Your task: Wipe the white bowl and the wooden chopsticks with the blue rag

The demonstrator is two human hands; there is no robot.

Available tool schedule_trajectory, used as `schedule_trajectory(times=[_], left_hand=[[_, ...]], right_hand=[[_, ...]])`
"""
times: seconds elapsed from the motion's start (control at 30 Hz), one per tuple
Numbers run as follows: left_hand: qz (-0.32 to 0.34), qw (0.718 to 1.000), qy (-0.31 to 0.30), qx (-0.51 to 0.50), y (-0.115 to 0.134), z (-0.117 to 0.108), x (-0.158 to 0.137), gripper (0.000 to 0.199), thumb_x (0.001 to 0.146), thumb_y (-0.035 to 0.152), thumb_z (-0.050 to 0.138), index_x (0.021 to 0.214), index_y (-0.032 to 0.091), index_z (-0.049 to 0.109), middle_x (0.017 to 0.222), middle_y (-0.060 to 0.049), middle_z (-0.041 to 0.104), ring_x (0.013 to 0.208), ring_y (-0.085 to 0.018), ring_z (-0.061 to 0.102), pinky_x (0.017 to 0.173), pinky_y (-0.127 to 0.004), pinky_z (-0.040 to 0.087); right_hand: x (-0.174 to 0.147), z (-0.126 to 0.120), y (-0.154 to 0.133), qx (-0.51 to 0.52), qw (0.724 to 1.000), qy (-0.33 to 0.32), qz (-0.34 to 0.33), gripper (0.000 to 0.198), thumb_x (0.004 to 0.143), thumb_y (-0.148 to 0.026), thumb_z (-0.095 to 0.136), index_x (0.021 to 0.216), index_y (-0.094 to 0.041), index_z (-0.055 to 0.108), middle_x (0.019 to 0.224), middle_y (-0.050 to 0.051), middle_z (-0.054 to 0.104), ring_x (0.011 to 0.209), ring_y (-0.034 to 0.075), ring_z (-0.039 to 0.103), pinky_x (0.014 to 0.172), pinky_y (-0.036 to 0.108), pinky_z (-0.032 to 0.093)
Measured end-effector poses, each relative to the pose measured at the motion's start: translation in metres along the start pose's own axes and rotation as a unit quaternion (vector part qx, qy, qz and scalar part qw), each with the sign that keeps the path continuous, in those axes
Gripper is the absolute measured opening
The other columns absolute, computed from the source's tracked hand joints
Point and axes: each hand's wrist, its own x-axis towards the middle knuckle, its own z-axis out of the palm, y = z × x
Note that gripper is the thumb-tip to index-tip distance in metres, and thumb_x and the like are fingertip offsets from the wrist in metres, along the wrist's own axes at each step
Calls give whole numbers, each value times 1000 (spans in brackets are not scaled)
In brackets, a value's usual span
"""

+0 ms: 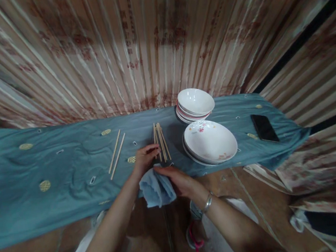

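My left hand point(144, 158) is over the tablecloth, its thumb and fingers pinched at the left side of a small bunch of wooden chopsticks point(163, 143). Exactly how many of them it grips I cannot tell. In my right hand point(179, 180), which has a silver bracelet at the wrist, is a folded light blue cloth point(157, 189), held at the table's front edge just below the chopsticks. Two more chopsticks point(116, 153) lie side by side to the left of my left hand.
A stack of white bowls point(195, 101) stands at the back, right of the chopsticks. Stacked plates point(210, 141) with a floral pattern sit in front of it. A black phone point(264, 127) lies farther right on the teal tablecloth point(68, 168). A pleated curtain point(144, 42) hangs behind.
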Motion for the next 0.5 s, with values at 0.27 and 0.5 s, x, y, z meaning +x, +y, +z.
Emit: schedule_trajectory(times=[0.27,0.5], left_hand=[[34,996,-55,61,-10,-5,4,50,50,39,80,93,16,70,76,-2,69,58,-14,63,49,-24,49],[94,977,-27,189,-11,-10,2,38,60,25,74,98,17,70,77,-3,71,55,-15,62,54,-27,50]], right_hand=[[-1,-3,-7,-30,999,-26,-30,33,70,-47,70,73,-15,65,59,-2,63,53,12,57,64,29,47],[4,3,-6,-20,999,-14,-21,33,67,-46,73,70,-14,63,57,-2,62,51,11,57,61,27,48]])
